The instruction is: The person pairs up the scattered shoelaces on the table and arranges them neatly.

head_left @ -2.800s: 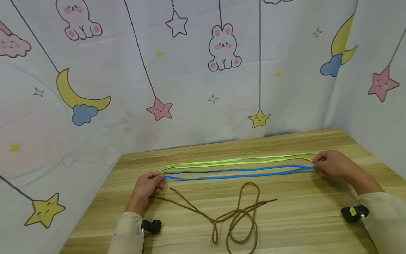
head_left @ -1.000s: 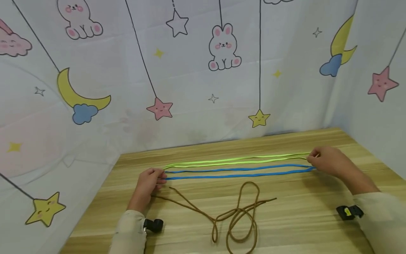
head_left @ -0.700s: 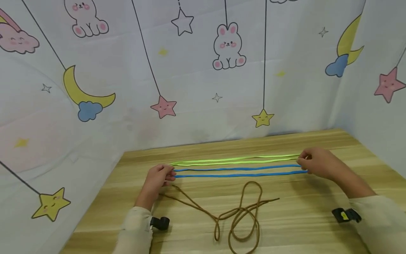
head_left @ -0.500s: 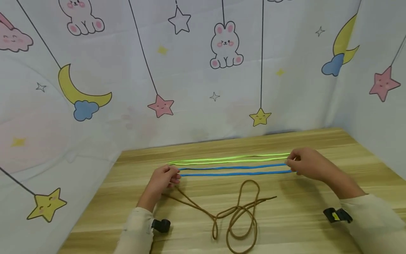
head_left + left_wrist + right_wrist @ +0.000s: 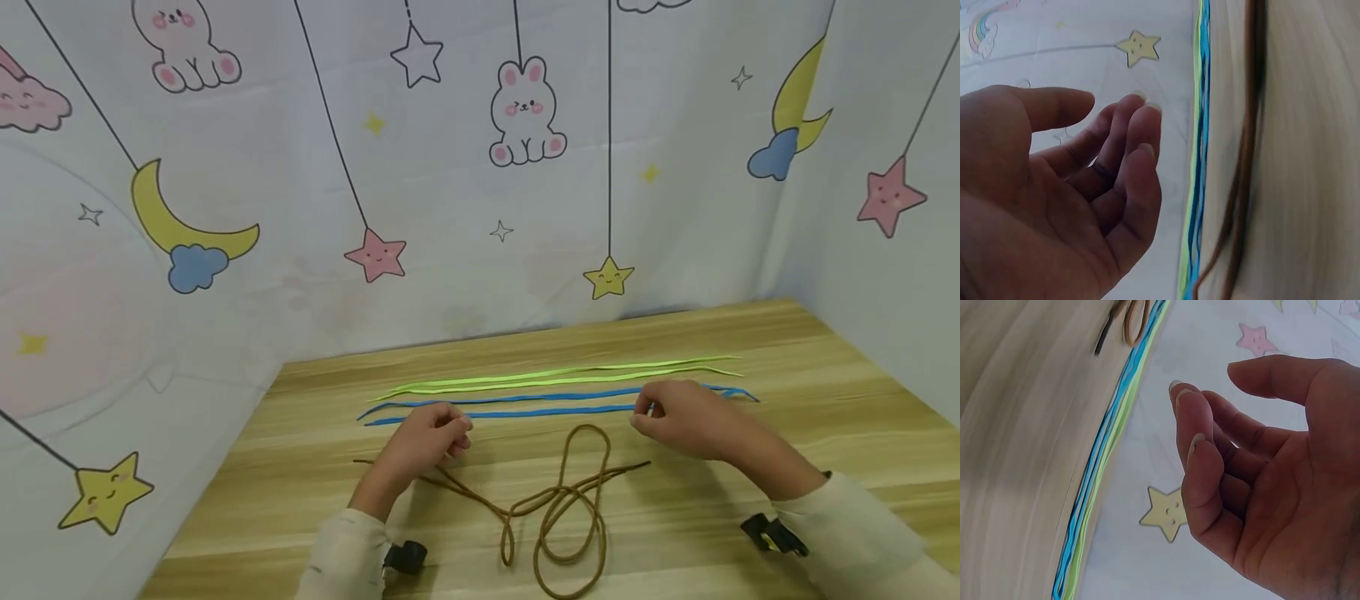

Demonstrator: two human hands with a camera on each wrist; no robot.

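A blue shoelace (image 5: 540,413) lies stretched across the table in two nearly parallel strands. Just behind it runs a neon yellow-green shoelace (image 5: 525,379), laid out the same way. A brown round shoelace (image 5: 592,525) sits nearer the front in loose loops, with its ends out to left and right. My left hand (image 5: 423,442) hovers above the brown lace's left part, fingers loosely bent, holding nothing. Over the blue lace's right part is my right hand (image 5: 682,417), also bare, with thumb and fingertips apart in the right wrist view. Each hand covers a bit of lace in the head view.
The wood-grain table (image 5: 300,517) is bordered behind and at the sides by a white curtain (image 5: 450,183) printed with stars, moons and rabbits. A small black camera (image 5: 405,557) is strapped at the left sleeve, another black camera (image 5: 776,533) at the right.
Both hands have let go of the lace ends and moved inward and toward the front. The blue and green laces stay stretched out on the table, their ends now uncovered. The brown lace has not moved.
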